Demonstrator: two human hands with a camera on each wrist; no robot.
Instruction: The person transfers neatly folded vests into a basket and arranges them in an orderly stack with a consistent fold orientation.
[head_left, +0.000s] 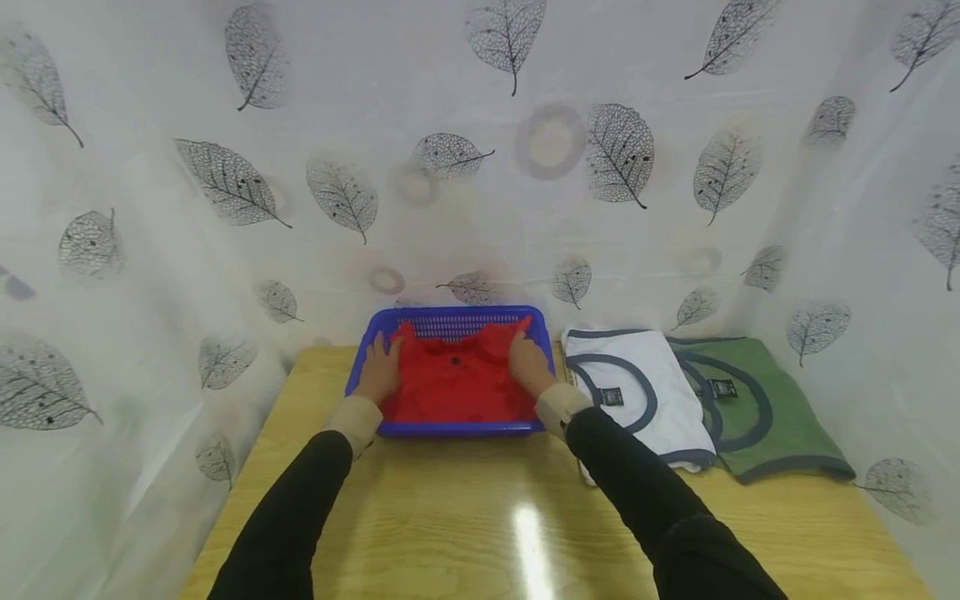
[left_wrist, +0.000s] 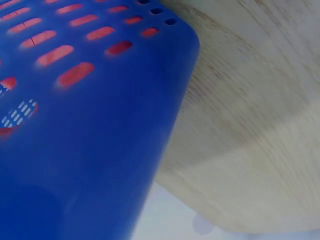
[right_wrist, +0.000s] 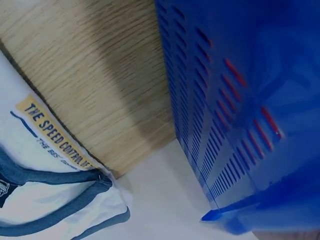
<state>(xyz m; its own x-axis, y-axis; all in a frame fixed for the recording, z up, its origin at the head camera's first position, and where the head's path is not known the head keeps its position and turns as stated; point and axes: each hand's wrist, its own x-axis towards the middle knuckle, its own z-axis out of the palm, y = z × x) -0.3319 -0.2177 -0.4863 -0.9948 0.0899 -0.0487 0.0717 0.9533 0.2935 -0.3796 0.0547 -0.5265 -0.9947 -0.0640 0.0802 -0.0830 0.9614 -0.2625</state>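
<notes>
A red garment (head_left: 457, 379) with a small dark label at its neck lies spread inside a blue plastic basket (head_left: 461, 429). My left hand (head_left: 381, 369) rests at the garment's left edge, its visible fingers extended along the basket's left side. On the opposite side, my right hand (head_left: 528, 364) touches the garment's right edge, where a bit of red cloth sticks up beside the fingers; their grip is unclear. Both wrist views show the basket's slotted outer wall (left_wrist: 115, 115), (right_wrist: 220, 115) with red cloth behind the slots, and neither hand is plain there.
Right of the basket, a white shirt (head_left: 678, 421) with dark grey trim lies flat on the wooden table (head_left: 450, 517), partly over a green shirt (head_left: 795, 417) with similar trim. A leaf-printed curtain (head_left: 465, 225) hangs behind the basket and along both sides.
</notes>
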